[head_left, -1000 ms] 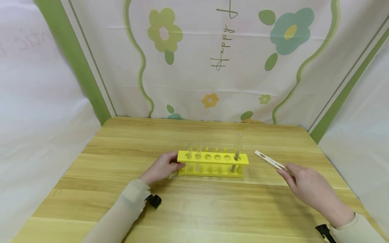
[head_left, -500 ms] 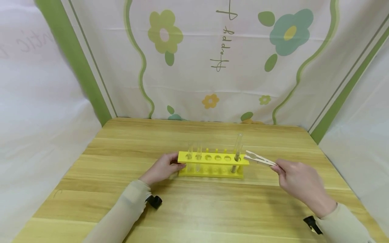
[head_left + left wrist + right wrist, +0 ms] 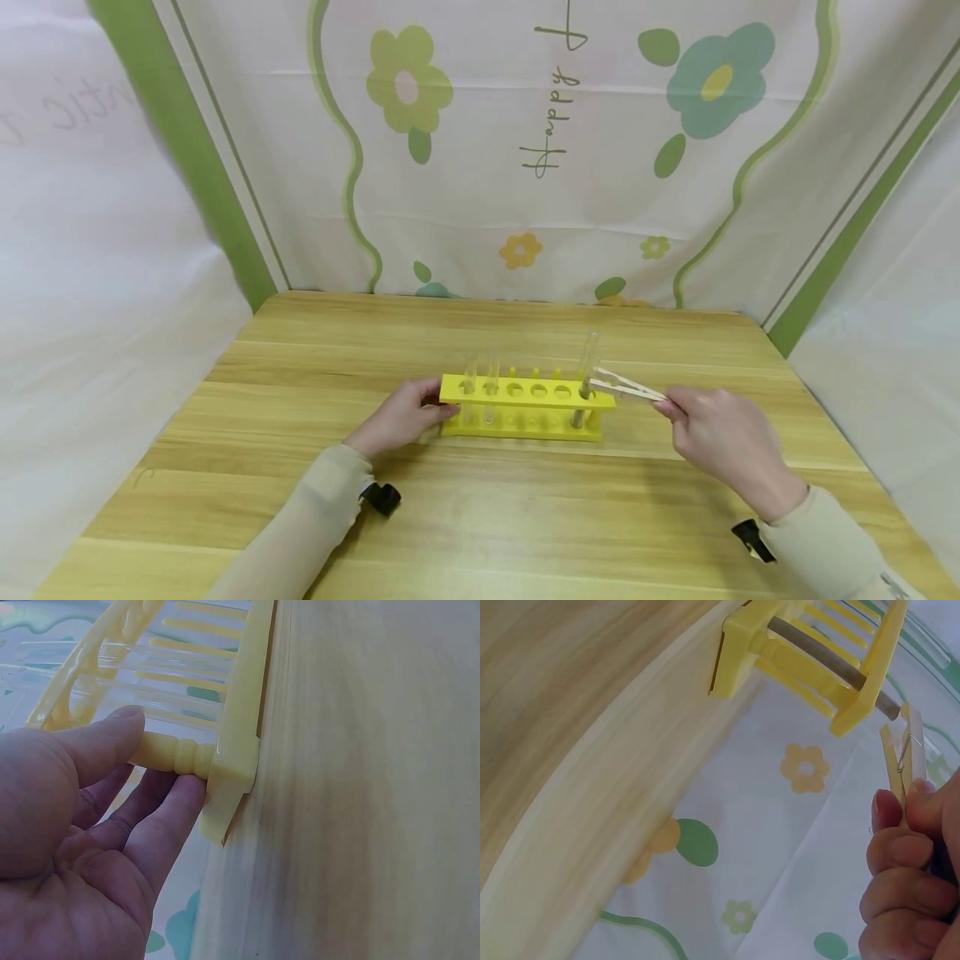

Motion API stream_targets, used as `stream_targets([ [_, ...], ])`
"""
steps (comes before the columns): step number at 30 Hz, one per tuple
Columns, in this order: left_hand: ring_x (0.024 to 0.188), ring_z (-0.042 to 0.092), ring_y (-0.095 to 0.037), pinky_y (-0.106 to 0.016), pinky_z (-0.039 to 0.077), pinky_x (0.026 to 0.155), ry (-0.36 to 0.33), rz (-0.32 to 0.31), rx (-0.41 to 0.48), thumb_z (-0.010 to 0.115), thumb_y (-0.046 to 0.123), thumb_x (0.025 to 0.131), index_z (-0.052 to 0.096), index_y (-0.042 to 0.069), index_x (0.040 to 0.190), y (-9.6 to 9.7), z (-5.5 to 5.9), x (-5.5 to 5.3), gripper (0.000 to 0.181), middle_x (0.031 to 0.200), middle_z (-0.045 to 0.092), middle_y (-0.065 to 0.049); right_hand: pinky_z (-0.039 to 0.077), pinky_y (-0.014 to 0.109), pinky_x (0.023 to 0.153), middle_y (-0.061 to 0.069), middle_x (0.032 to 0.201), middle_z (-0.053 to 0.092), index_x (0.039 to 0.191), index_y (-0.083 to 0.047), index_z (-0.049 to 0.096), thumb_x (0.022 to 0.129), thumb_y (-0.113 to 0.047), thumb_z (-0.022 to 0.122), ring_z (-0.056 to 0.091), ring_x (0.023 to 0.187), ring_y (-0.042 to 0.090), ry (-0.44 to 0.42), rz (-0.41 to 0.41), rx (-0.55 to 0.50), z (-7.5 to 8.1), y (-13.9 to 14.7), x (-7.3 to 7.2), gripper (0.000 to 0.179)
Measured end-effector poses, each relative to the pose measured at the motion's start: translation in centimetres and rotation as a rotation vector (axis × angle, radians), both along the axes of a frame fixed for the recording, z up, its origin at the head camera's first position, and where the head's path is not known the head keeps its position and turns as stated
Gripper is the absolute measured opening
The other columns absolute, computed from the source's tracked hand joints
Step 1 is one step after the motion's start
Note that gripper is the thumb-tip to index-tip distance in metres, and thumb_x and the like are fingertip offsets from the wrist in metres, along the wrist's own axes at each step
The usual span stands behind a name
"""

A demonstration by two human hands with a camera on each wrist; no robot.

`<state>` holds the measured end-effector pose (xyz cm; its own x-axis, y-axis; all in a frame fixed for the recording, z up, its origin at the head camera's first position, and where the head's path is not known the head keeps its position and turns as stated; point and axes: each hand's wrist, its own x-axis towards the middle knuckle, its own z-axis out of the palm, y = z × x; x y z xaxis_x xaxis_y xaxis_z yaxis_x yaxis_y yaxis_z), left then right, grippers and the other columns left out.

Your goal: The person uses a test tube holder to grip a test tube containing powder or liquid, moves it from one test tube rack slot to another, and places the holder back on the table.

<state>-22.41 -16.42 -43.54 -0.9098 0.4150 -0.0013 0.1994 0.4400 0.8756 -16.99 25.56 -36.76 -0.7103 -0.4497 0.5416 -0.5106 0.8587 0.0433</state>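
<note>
A yellow test tube rack (image 3: 527, 400) stands on the table. My left hand (image 3: 397, 419) holds it at the left end, thumb and fingers round its end post (image 3: 180, 754) in the left wrist view. My right hand (image 3: 723, 437) pinches a wooden test tube clamp (image 3: 633, 388) near its back end. The clamp's jaws are spread, their tips right at the test tube (image 3: 590, 354) in the rack's right part. That tube leans slightly and has dark grey contents (image 3: 817, 649) in its lower part. Two clear test tubes, one of them this tube (image 3: 492, 367), stand in the left holes.
The rack's middle holes hold no tubes, and short yellow pegs (image 3: 535, 373) rise along its back. The wooden table (image 3: 480, 517) ends at a flowered cloth backdrop (image 3: 480, 183). White cloth (image 3: 112, 333) hangs at both sides.
My right hand has moved left with the clamp, from apart from the rack up to the grey-filled tube. The clamp's jaws have spread wider. My left hand stays on the rack.
</note>
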Motion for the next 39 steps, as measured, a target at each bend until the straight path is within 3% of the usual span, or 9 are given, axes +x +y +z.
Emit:
stream_targets([
  [5, 0.099, 0.059, -0.017, -0.036, 0.048, 0.084, 0.002, -0.009, 0.004, 0.067, 0.02, 0.097, 0.067, 0.019, 0.12, 0.1, 0.1, 0.0, 0.023, 0.11, 0.068, 0.005, 0.018, 0.024, 0.039, -0.012, 0.054, 0.015, 0.062, -0.021, 0.035, 0.087, -0.014, 0.067, 0.014, 0.046, 0.002, 0.032, 0.024, 0.0, 0.1, -0.2, -0.3, 0.041],
  [12, 0.098, 0.059, -0.017, -0.036, 0.048, 0.083, 0.002, -0.014, 0.005, 0.066, 0.02, 0.097, 0.067, 0.019, 0.119, 0.1, 0.2, 0.0, 0.022, 0.109, 0.068, 0.005, 0.013, 0.022, 0.041, -0.012, 0.055, 0.013, 0.062, -0.021, 0.032, 0.104, -0.029, 0.043, 0.01, 0.048, 0.001, 0.071, 0.071, 0.006, 0.7, -0.4, -0.7, 0.044],
  [18, 0.1, 0.059, -0.017, -0.036, 0.049, 0.084, -0.008, -0.013, 0.007, 0.066, 0.02, 0.097, 0.067, 0.019, 0.12, 0.0, 0.1, 0.0, 0.022, 0.109, 0.068, 0.005, 0.015, 0.021, 0.039, -0.013, 0.051, 0.017, 0.063, -0.019, 0.043, 0.097, -0.02, 0.056, 0.011, 0.045, 0.0, 0.085, 0.061, 0.003, 1.8, -0.7, -0.9, 0.037],
  [26, 0.1, 0.059, -0.017, -0.036, 0.049, 0.084, -0.011, -0.011, 0.001, 0.066, 0.02, 0.097, 0.067, 0.019, 0.121, 0.0, 0.0, 0.0, 0.024, 0.111, 0.068, 0.005, 0.014, 0.022, 0.041, -0.013, 0.052, 0.014, 0.061, -0.021, 0.035, 0.086, -0.011, 0.067, 0.011, 0.047, 0.001, 0.092, 0.048, -0.026, 3.0, -1.1, -1.1, 0.042],
  [39, 0.099, 0.059, -0.016, -0.036, 0.048, 0.084, -0.007, -0.006, -0.011, 0.067, 0.022, 0.097, 0.067, 0.021, 0.12, -0.1, 0.1, 0.0, 0.023, 0.11, 0.068, 0.006, 0.014, 0.024, 0.042, -0.012, 0.052, 0.014, 0.06, -0.021, 0.032, 0.088, -0.012, 0.066, 0.011, 0.047, 0.002, 0.095, 0.055, -0.006, 4.3, -2.0, -1.6, 0.045],
])
